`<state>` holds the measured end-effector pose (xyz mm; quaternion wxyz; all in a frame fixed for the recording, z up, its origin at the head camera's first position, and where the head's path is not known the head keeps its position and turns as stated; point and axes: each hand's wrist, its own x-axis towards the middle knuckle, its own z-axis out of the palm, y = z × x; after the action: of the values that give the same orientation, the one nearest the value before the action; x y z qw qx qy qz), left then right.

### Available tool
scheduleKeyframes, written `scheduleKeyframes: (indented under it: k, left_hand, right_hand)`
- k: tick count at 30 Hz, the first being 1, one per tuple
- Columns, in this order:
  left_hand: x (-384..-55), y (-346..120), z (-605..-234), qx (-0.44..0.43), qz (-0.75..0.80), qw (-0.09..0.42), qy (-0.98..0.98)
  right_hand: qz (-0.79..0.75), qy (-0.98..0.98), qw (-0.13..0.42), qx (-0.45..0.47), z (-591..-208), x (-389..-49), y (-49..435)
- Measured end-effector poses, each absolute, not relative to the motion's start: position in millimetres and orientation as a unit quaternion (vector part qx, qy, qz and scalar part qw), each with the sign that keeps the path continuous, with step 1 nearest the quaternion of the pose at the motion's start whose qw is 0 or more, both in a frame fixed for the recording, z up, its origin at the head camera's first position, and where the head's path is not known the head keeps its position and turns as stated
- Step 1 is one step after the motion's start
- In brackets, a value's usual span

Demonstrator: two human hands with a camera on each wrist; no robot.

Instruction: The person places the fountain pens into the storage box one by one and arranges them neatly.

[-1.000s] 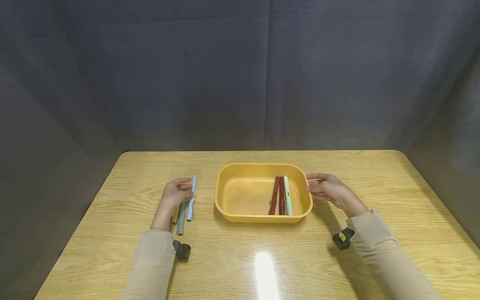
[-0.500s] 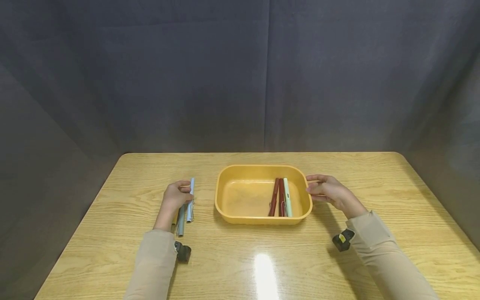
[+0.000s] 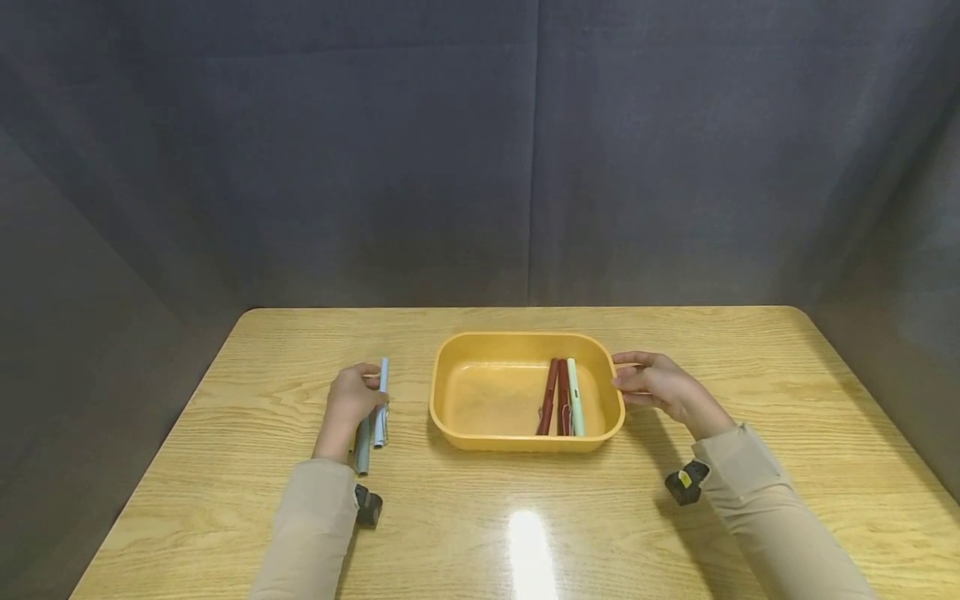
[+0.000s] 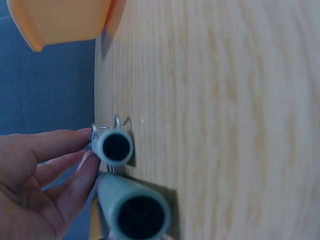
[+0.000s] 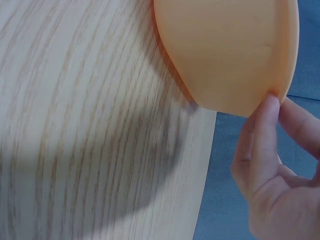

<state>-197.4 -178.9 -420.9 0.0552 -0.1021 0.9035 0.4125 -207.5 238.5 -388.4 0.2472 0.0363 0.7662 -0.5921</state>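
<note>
At the left, my left hand [image 3: 354,402] pinches a light blue pen [image 3: 380,432] between thumb and fingertips. The left wrist view shows that pen's open round end and wire clip [image 4: 117,121] beside the fingers. A grey-green pen [image 3: 363,450] lies just left of it, partly under the hand. Part of a yellow pen [image 4: 95,222] shows behind the grey-green one in the left wrist view. My right hand [image 3: 667,387] holds the right end of a yellow bin [image 3: 517,443], thumb and fingers at its rim [image 5: 287,75].
Inside the bin, toward its right end, lie two dark red pens [image 3: 548,400] and a mint green pen [image 3: 575,400]. The wooden table [image 3: 450,525] ends at a dark curtain [image 3: 390,167] at the back and sides.
The left hand has moved slightly over the light blue pen, and its fingers have closed on it. The yellow pen is now hidden in the head view. The right hand stays at the bin.
</note>
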Motion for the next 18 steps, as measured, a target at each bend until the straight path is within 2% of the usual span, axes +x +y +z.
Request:
scheduleKeyframes:
  k: [18]
  left_hand:
    - [-201.9, -168.5, -419.8, -0.087, 0.366, 0.076, 0.924]
  right_hand:
    - [-0.597, 0.762, 0.248, 0.038, -388.7, -207.3, 238.6]
